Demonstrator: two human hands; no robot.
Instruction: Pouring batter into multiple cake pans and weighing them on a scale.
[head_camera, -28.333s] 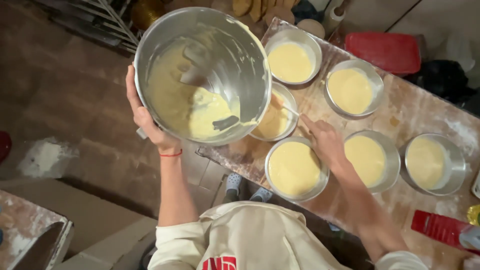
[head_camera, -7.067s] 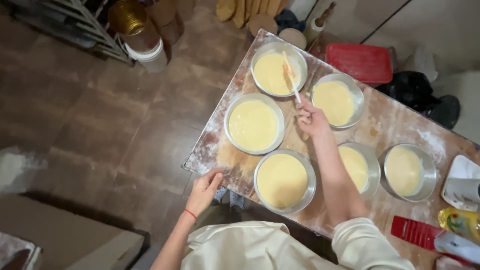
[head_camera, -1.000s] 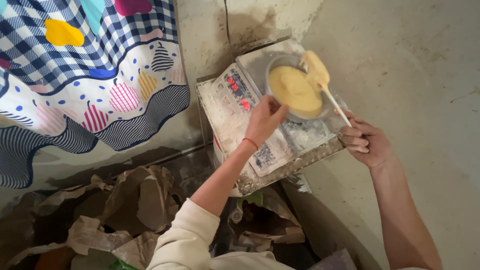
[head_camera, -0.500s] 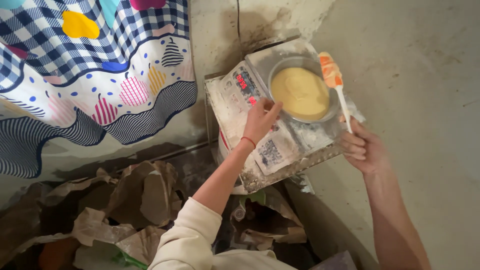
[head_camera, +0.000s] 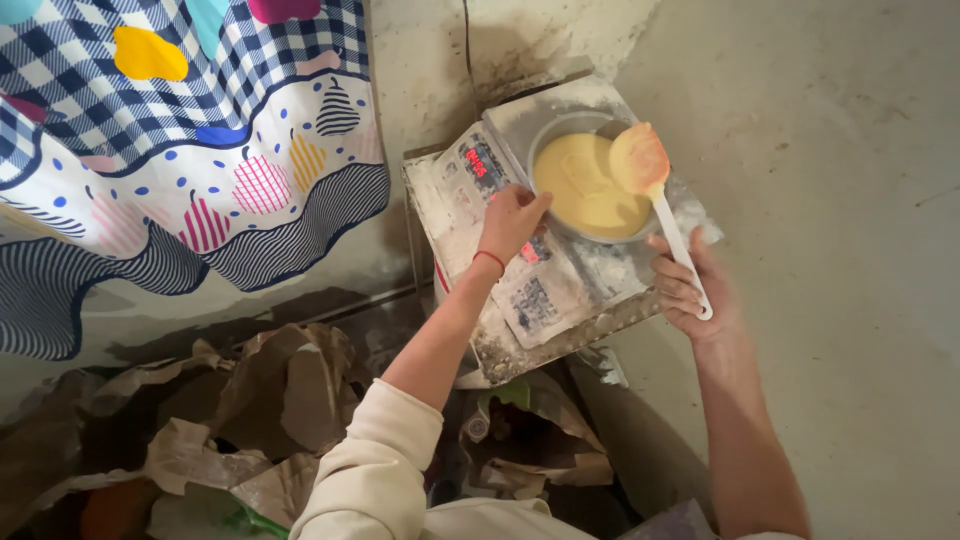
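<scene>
Pan (head_camera: 590, 185) between hands — spatula (head_camera: 655, 190) above batter.

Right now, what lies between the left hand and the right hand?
In the head view, the round metal pan of yellow batter on the floury scale lies between left hand and right hand.

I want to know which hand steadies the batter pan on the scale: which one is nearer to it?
Left. The left hand touches the batter pan's near rim; the right hand holds the spatula handle, off to the pan's side.
</scene>
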